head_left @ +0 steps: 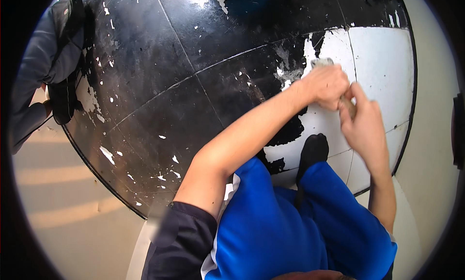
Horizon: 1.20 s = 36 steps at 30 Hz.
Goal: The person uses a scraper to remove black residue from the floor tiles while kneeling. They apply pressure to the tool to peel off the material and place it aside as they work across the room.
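Observation:
My left hand [327,86] is closed on a scraper [321,62] near its dull metal blade, which rests at the ragged edge between the black flaking coating [232,91] and the white tiles [380,59] of the floor. My right hand [362,122] grips the tool's light brown handle [348,105] just below and to the right of the left one. Both forearms reach in from below, the left one crossing over the dark surface.
My foot in a black sock [314,149] stands on white tile below my hands. At the far left is a person's grey-clad limb with black mesh material [58,47]. A dark border [413,86] rims the floor, with pale surfaces [72,183] beyond. Scattered white flecks mark the black coating.

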Tool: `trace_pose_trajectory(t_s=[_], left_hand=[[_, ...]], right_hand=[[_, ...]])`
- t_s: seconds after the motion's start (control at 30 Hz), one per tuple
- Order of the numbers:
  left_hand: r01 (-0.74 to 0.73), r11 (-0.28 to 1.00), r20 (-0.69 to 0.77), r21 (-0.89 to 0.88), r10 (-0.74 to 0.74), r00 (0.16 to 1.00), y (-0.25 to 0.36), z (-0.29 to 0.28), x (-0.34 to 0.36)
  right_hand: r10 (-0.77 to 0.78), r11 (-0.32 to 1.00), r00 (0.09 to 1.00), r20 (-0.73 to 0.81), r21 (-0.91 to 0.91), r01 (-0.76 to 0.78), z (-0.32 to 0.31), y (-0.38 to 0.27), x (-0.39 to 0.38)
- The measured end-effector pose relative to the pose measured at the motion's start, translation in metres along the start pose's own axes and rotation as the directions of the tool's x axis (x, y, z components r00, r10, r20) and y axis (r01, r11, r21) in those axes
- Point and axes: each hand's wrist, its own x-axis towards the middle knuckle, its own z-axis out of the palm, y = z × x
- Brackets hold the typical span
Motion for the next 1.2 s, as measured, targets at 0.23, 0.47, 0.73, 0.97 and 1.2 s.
trace_pose_trajectory(t_s=[0.23,0.47,0.73,0.97,1.2], left_hand=[[0.063,0.998,-0.031,-0.01,-0.063,0.998,-0.007,-0.011,0.013],[-0.023,0.998,0.019,0.059,0.022,1.0,-0.018,-0.023,0.028],[-0.128,0.987,-0.065,0.097,0.135,0.989,-0.013,-0.007,-0.002],[0.04,0.991,-0.053,0.129,-0.033,0.998,-0.032,-0.041,0.071],[-0.1,0.988,-0.35,0.114,0.134,0.927,-0.022,-0.004,0.031]], right_hand=[[0.028,1.0,1.0,0.008,0.008,-0.028,-0.006,-0.003,0.006],[-0.009,0.998,0.999,-0.033,0.064,0.011,-0.007,0.001,0.021],[0.078,0.997,0.994,0.079,-0.005,-0.078,0.019,0.002,0.003],[0.086,0.99,0.996,-0.012,0.115,-0.084,-0.051,0.013,0.071],[-0.017,0.889,1.0,-0.015,0.457,0.022,-0.011,0.05,0.022]])
